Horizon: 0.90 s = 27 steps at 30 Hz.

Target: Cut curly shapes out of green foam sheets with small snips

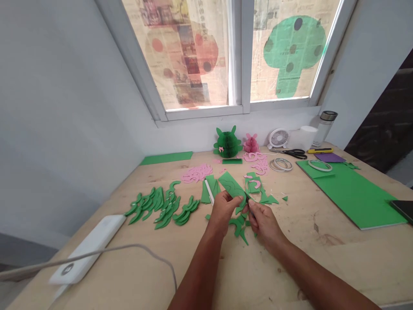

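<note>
My left hand (225, 210) pinches a green paper sheet (231, 184) with drawn curves, held a little above the wooden table (338, 254). My right hand (263, 221) is closed close beside it at the sheet's lower edge, on something dark and small that I cannot make out. Green cut scraps (239, 226) lie under both hands. A white pen-like stick (209, 191) rests on more green paper just left of the sheet.
Rows of green curved cutouts (159, 206) lie to the left, pink cutouts (196, 173) further back. A large green sheet (351, 193), tape rolls (282, 164), scissors (294, 153), a small fan (278, 138), a bottle (323, 127) and paper figures (227, 143) are at the back right. A white power bank (88, 247) with cable sits front left.
</note>
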Each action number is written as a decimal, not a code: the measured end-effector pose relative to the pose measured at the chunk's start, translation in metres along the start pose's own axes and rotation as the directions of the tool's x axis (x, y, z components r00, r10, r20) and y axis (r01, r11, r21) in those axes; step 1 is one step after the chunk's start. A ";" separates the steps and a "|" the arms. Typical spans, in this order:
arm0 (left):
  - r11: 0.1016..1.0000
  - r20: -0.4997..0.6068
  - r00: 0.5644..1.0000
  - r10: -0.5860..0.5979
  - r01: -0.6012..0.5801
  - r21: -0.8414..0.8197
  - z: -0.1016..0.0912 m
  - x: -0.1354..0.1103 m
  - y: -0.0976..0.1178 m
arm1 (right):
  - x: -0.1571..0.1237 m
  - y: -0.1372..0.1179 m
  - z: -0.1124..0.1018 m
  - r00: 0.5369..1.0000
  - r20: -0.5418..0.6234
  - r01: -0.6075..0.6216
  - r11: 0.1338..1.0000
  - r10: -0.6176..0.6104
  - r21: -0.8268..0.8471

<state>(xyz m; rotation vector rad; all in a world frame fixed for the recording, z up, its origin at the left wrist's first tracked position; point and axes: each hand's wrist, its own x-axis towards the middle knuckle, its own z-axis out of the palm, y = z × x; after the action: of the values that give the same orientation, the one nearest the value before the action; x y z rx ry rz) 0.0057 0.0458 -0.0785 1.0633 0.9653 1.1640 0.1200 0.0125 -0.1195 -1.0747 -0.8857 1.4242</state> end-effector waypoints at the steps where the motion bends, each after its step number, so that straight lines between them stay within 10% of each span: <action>1: 1.000 0.001 1.000 -0.001 0.001 0.002 0.000 0.000 0.000 | 0.000 0.000 0.000 1.000 0.001 0.000 1.000 0.000 0.000; 27: 1.000 -0.045 0.999 -0.017 0.018 0.021 -0.002 0.003 -0.006 | 0.001 0.003 -0.001 0.999 -0.032 0.005 0.999 -0.006 -0.048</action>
<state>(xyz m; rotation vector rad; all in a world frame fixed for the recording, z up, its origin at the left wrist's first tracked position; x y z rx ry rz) 0.0052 0.0486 -0.0855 1.0483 1.0218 1.1698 0.1196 0.0131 -0.1227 -1.1273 -0.9028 1.3835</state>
